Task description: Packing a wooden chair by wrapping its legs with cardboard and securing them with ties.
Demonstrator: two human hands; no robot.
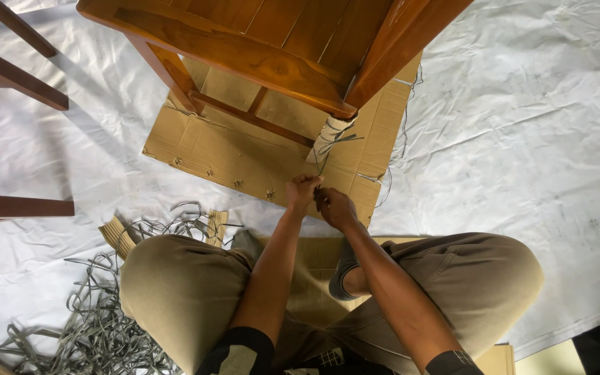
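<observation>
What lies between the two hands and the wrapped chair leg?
In the head view, a thin grey strap runs from the hands up to the wrapped leg, over flattened cardboard.

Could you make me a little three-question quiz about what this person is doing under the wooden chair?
1. True or false: both hands meet at a thin grey strap.
2. What wraps the chair leg? A) white padding B) red tape C) nothing
3. What lies flat under the wooden chair?

Key:
1. True: left hand and right hand pinch it together.
2. A
3. A sheet of cardboard, on the white floor cover.
</observation>
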